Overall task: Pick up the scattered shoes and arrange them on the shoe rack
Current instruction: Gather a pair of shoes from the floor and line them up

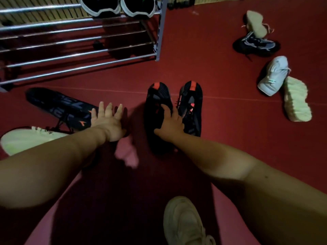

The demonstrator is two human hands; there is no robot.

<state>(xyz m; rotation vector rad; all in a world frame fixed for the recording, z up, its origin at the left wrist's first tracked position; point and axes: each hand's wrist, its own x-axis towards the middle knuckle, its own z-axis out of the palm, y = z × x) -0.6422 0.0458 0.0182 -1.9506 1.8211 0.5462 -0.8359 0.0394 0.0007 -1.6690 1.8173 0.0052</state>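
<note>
1. The shoe rack (79,55) is standing in the upper left, up-left of both hands.
2. The black-and-red shoes (192,103) are lying at centre, long axes running up the frame.
3. The right hand (170,121) is curling its fingers into the left shoe's opening.
4. The left hand (108,119) is spreading its fingers, holding nothing.

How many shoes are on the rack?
2: a black shoe and its mate, side by side at the right end of the rack, upper shelf. The frame crops the rack, so more may be hidden.
</note>
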